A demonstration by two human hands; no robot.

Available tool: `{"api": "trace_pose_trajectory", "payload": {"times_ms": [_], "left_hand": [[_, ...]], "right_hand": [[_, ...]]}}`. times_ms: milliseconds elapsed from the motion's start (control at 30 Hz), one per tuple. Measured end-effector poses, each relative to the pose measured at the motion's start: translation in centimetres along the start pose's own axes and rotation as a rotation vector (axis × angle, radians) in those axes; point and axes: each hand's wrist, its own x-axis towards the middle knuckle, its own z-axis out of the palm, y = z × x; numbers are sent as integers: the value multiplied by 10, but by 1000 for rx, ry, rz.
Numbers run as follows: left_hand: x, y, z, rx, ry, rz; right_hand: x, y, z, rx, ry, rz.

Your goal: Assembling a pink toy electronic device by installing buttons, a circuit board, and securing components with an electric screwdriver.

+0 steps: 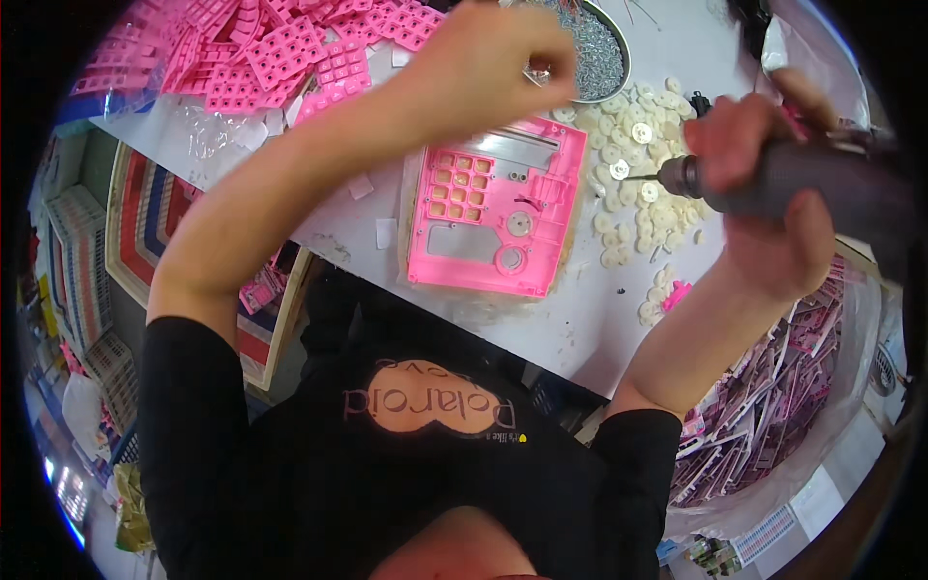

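My left hand (pixel 505 60) is curled beside a round metal bowl of small silver screws (pixel 599 58); its fingertips are pinched, and whatever lies between them is too small to make out. In my right hand (pixel 739 140) is a dark electric screwdriver (pixel 802 182), its thin bit pointing left over the white plastic discs. Between my arms a pink plastic housing (pixel 493 275) lies on the table, showing a grid of square openings, a long silvery strip near its far edge and a round white disc (pixel 520 224) fitted at its right side.
Pink button-grid parts (pixel 280 53) are heaped at the far left. White round discs (pixel 667 126) lie scattered right of the housing, near a small bright pink piece (pixel 677 295). A lined bin of pink strips (pixel 764 416) stands at lower right, a crate (pixel 130 227) at left.
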Motion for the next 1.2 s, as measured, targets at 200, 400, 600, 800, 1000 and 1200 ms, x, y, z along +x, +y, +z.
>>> {"api": "trace_pose_trajectory", "payload": {"times_ms": [200,400,600,800,1000,1200], "left_hand": [[-97,59,3,126,-39,131],[-112,57,11,22,49,113],[-111,55,12,20,73,173],[-106,62,8,210,24,106],[-113,55,13,301,-232,238],[-113,56,17,417,-160,244]], "right_hand": [[-23,32,79,196,137,-167],[-29,20,101,183,129,-198],[-33,28,102,299,77,-207],[-43,32,106,226,189,-176],[-57,51,109,156,367,-107],[-57,66,116,123,396,-24]]}}
